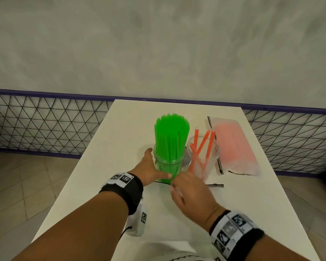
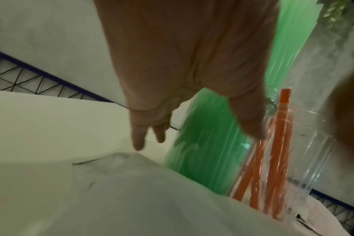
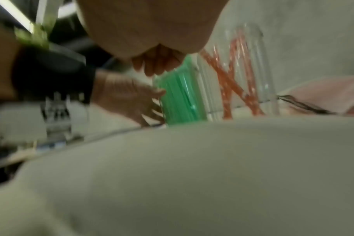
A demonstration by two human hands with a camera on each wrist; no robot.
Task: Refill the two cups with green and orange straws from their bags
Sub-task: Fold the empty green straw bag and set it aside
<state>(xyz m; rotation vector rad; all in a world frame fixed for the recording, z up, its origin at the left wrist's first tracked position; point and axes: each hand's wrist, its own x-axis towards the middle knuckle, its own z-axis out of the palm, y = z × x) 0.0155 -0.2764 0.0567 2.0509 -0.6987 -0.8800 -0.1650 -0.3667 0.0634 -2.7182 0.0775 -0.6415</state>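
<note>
- The left hand (image 1: 149, 169) sits at the middle of the head view, its fingers fairly straight and spread against the left side of the clear cup (image 1: 168, 167) that holds the green straws (image 1: 170, 136); the thumb lies across the near lower wall of that cup.
- In the left wrist view the fingers (image 2: 138, 137) hang down straight and apart, the thumb next to the green bundle; whether they press the cup wall I cannot tell.
- The right hand (image 1: 191, 193) is just below and right of the green cup in the head view, fingers loosely curled, holding nothing that can be made out; the fingertips are near the cup's base.
- The right wrist view is blurred; the curled fingers (image 3: 158, 63) show at upper centre, just above the green cup.
- The green straws stand upright, packed tight, reaching well above the rim.
- Just right of it stands a second clear cup (image 1: 205, 157) with a few orange straws (image 1: 201, 146) leaning crosswise inside.
- Further right, a frosted bag (image 1: 235, 147) with pinkish-orange contents lies flat on the white table (image 1: 120, 129).
- Both wrists wear black bands with black-and-white square markers.
- Beyond the table, in the upper half of the frame, are a wire mesh fence with a purple rail and a grey wall.
</note>
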